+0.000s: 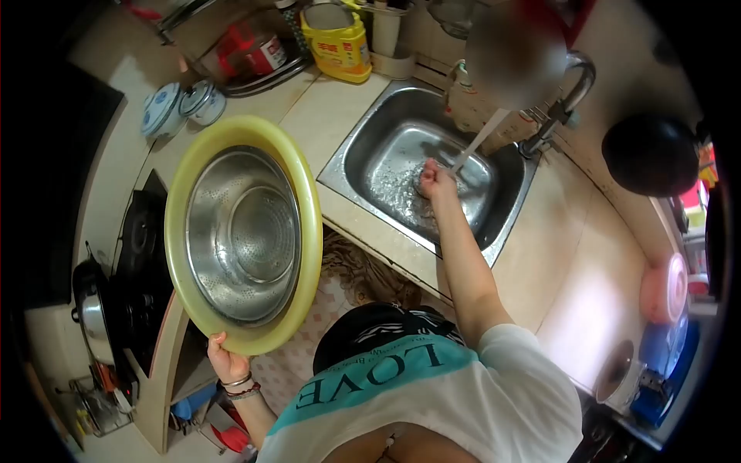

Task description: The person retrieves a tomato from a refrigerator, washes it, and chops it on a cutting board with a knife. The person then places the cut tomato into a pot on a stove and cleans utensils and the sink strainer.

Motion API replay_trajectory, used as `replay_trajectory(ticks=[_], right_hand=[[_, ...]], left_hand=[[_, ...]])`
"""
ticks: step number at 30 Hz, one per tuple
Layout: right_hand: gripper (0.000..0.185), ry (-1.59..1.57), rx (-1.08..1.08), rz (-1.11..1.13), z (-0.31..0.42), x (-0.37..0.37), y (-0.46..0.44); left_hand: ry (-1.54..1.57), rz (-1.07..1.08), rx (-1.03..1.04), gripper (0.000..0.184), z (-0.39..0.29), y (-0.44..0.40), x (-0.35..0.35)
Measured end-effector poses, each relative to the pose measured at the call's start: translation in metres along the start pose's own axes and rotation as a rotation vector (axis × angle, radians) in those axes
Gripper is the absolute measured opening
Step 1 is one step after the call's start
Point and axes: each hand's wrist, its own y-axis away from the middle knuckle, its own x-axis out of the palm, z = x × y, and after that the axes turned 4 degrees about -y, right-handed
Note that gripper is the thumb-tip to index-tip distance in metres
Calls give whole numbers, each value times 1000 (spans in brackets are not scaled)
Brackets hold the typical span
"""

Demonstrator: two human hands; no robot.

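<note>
Yellow basin (310, 231) was up at nine o'clock, tilted to show its wide round mouth, and nested inside it sat a shiny steel colander (262, 231), dotted with tiny holes! The left hand (228, 360) had its grip closed on the basin's rim at six o'clock. Over between one and two, the right hand (438, 182) was down in the metal sink (421, 139), just beside a falling stream of water (478, 141); whether that grip was open or closed, I couldn't tell. Bubbles speckled the round-cornered bowl, with the curved faucet (575, 103) at its two o'clock.
</note>
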Motion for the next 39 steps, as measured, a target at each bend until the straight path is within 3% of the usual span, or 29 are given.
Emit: replay_trajectory(ticks=[1,2,5,7,8,11,12,15,16,17,18,19,21,22,27,28,31,32,35,37,38,39], right_hand=[[16,-3,1,73,1,-1,-8],[17,109,-60,-21,3,11,5],[13,591,-221,-81,11,19,39],[19,441,121,93,61,-43,-52],[14,491,218,67,84,-64,-97],[8,563,122,-28,53,-14,-4],[5,752,143,42,53,-12,2],[6,1274,-101,110,63,-29,-8],[13,1301,-68,209,74,-46,-29],[20,1376,-176,150,75,-39,-10],[25,1656,-38,231,103,-40,-32],[25,1812,-356,85,106,-40,-19],[19,1388,-444,153,137,-54,-30],[20,1330,-530,161,156,-52,-32],[25,1844,-1242,-52,252,-31,-32],[26,1873,-1302,-107,259,-24,-36],[23,1257,-1110,-25,287,-32,-85],[22,1222,-1068,-1,285,-30,-79],[21,1263,-961,132,236,-29,-17],[23,1316,-820,295,163,-21,50],[23,1260,-785,213,60,4,126],[22,1400,-716,357,18,-4,153]], left_hand=[[17,-17,28,36,2,3,-8],[33,-34,54,36,5,5,-22],[88,-66,63,37,13,24,-40],[142,-85,77,38,20,38,-47],[169,-102,73,39,24,45,-52],[208,-140,74,42,34,64,-68],[201,-155,91,43,39,72,-72],[181,-233,139,48,55,97,-86],[154,-255,185,49,60,108,-88],[125,-289,242,49,64,121,-90],[132,-334,229,49,69,136,-91],[173,-403,216,48,77,153,-104],[232,-530,220,40,93,174,-140],[269,-633,242,39,98,177,-136],[260,-772,285,38,131,192,-166],[250,-772,279,37,136,187,-181],[344,-787,205,36,166,185,-233],[313,-873,262,35,170,176,-226],[200,-862,231,37,149,157,-180],[207,-691,201,46,149,156,-190],[219,-672,194,48,142,153,-188],[220,-642,181,50,132,149,-186]])
